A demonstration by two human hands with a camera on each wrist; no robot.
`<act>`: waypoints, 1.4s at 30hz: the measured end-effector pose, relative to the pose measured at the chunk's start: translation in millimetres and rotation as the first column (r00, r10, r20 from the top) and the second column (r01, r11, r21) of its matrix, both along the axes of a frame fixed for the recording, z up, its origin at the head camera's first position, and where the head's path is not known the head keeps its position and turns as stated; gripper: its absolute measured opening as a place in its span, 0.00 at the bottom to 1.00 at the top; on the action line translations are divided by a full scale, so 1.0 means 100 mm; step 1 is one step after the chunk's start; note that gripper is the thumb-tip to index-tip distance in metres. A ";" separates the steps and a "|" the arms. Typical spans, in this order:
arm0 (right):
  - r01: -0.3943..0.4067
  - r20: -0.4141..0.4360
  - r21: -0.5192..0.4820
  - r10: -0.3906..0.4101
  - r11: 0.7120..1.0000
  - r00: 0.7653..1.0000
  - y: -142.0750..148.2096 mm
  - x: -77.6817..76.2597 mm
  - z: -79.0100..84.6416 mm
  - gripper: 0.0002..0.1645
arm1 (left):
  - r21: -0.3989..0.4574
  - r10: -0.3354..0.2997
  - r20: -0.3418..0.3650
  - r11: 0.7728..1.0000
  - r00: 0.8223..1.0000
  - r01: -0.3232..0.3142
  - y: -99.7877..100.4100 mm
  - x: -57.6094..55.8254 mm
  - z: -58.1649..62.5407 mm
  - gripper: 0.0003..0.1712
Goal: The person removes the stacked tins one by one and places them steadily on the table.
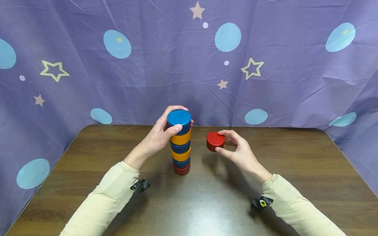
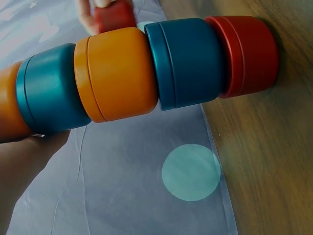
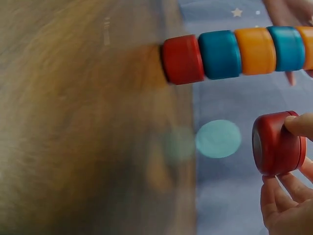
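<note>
A tower of round lidded tins [image 1: 180, 156] stands on the table, red at the bottom, then blue and orange by turns. On top is a blue tin [image 1: 179, 118]; my left hand [image 1: 157, 136] grips it, thumb on the near side and fingers round the back. To the right of the tower, my right hand [image 1: 240, 152] pinches a loose red tin [image 1: 215, 141] between thumb and fingers. That tin hangs above the table, its underside showing in the right wrist view. The bottom red tin [image 2: 259, 56] rests on the wood in the left wrist view.
The brown wooden table [image 1: 303, 168] reaches back to a purple curtain [image 1: 166, 66] with stars and dots, close behind the tower. Both forearms, in pale sleeves with dark wrist cameras [image 1: 261, 202], come in from the front.
</note>
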State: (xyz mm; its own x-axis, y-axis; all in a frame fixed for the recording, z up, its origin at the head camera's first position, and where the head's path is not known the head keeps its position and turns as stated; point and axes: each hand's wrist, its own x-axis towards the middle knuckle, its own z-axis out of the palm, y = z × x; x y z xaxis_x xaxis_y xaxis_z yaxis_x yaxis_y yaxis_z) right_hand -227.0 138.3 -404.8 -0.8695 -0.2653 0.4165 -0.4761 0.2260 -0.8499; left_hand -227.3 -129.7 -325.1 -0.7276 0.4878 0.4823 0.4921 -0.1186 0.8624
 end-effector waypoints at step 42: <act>0.062 0.151 0.168 -0.088 0.984 0.985 -0.12 -0.51 -0.43 0.34 | 0.012 -0.002 -0.005 1.000 1.000 0.002 0.01 -0.01 -0.04 0.32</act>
State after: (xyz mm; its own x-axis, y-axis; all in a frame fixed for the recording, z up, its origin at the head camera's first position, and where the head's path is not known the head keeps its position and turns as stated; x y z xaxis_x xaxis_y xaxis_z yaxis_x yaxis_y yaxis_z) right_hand -278.0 126.0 -448.2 -0.9407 -0.2495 0.2300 -0.3160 0.3966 -0.8619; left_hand -228.4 -128.7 -328.8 -0.7241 0.4834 0.4919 0.4963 -0.1301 0.8584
